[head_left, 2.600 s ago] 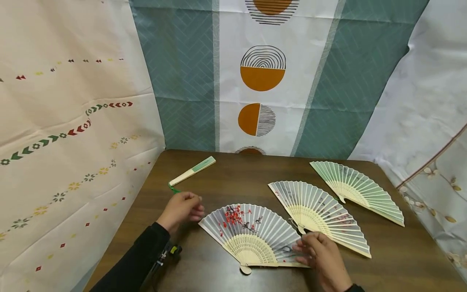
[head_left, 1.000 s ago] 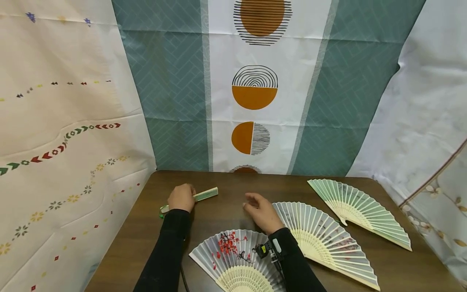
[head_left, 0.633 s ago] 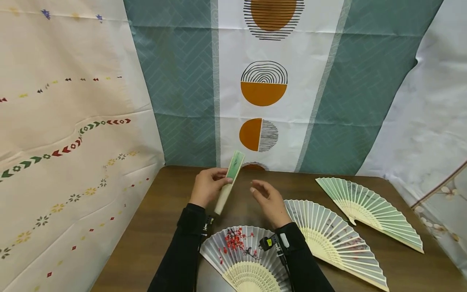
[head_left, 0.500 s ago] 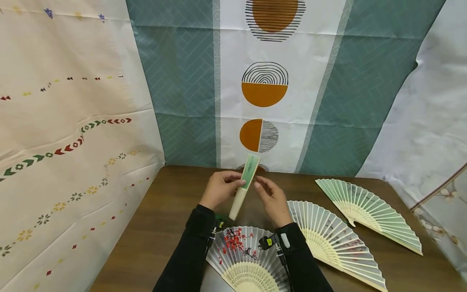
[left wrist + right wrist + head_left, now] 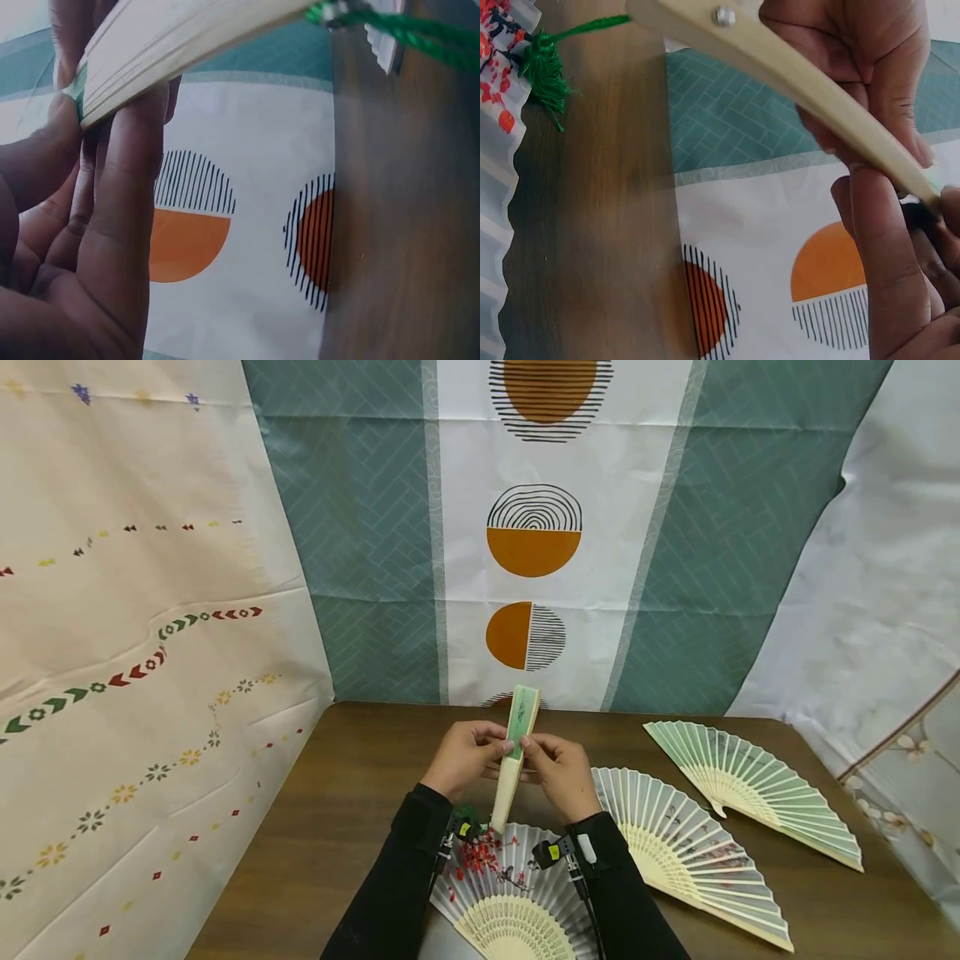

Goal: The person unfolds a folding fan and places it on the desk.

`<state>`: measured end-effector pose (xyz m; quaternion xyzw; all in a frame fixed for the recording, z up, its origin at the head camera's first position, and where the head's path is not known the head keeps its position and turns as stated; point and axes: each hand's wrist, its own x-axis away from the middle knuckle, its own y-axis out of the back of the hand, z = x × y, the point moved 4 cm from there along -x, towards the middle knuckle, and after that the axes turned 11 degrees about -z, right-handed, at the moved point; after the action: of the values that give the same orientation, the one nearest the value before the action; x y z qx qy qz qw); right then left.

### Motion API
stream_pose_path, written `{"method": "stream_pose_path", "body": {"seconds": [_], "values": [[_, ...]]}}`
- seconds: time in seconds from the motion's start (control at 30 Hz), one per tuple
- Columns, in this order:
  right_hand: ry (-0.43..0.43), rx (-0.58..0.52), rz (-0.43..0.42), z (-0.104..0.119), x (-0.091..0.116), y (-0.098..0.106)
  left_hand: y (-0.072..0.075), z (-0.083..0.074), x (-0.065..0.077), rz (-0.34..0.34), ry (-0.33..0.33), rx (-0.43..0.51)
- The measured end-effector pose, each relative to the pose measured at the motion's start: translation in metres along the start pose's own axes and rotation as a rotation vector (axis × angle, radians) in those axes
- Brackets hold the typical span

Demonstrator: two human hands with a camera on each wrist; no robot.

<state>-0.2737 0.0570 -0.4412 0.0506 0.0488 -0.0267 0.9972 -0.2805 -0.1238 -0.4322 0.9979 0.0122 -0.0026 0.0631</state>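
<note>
A folded hand fan (image 5: 514,752) with a green upper part and pale ribs is held upright, slightly tilted, above the table's middle. My left hand (image 5: 467,758) pinches it from the left, thumb in front. From the right, my right hand (image 5: 560,772) pinches the same fan near the middle of its length. In the left wrist view the pale ribs (image 5: 180,45) lie stacked together. The right wrist view shows the metal rivet (image 5: 724,16) and a green tassel (image 5: 547,71) hanging from the fan's lower end.
Below my hands an open fan with red blossoms (image 5: 517,902) lies on the brown table (image 5: 315,860), partly under my sleeves. To the right lie an open grey-white fan (image 5: 690,852) and an open green fan (image 5: 750,789). Patterned cloth (image 5: 360,568) hangs behind the table.
My left hand has picked up the folded fan from the table's left and brought it to the middle. My right hand left the blossom fan and now pinches the folded one too.
</note>
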Motion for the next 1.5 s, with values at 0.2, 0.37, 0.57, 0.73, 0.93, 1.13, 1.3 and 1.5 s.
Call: {"method": "stream_pose_path", "body": {"seconds": [0.2, 0.37, 0.57, 0.73, 0.93, 1.13, 1.3, 1.5], "values": [[-0.085, -0.018, -0.054, -0.006, 0.0, 0.002, -0.002, 0.006, -0.001, -0.004, 0.051, 0.02], [-0.119, -0.023, -0.068, -0.006, 0.001, 0.003, -0.003, 0.007, -0.001, -0.005, 0.056, 0.022], [-0.124, -0.043, -0.113, -0.007, -0.002, 0.006, 0.0, 0.008, -0.003, -0.028, 0.07, 0.031], [-0.111, -0.084, -0.167, -0.006, -0.002, 0.011, 0.005, 0.011, -0.004, -0.067, 0.099, 0.102], [-0.144, -0.164, -0.25, -0.006, -0.004, 0.017, 0.012, 0.009, -0.004, -0.12, 0.11, 0.201], [-0.166, -0.23, -0.316, -0.005, -0.007, 0.024, 0.02, 0.007, -0.006, -0.163, 0.139, 0.295], [-0.165, -0.265, -0.323, -0.004, -0.007, 0.031, 0.029, 0.008, -0.008, -0.208, 0.136, 0.36], [-0.165, -0.342, -0.333, -0.003, -0.01, 0.036, 0.038, 0.008, -0.009, -0.252, 0.129, 0.446]]}}
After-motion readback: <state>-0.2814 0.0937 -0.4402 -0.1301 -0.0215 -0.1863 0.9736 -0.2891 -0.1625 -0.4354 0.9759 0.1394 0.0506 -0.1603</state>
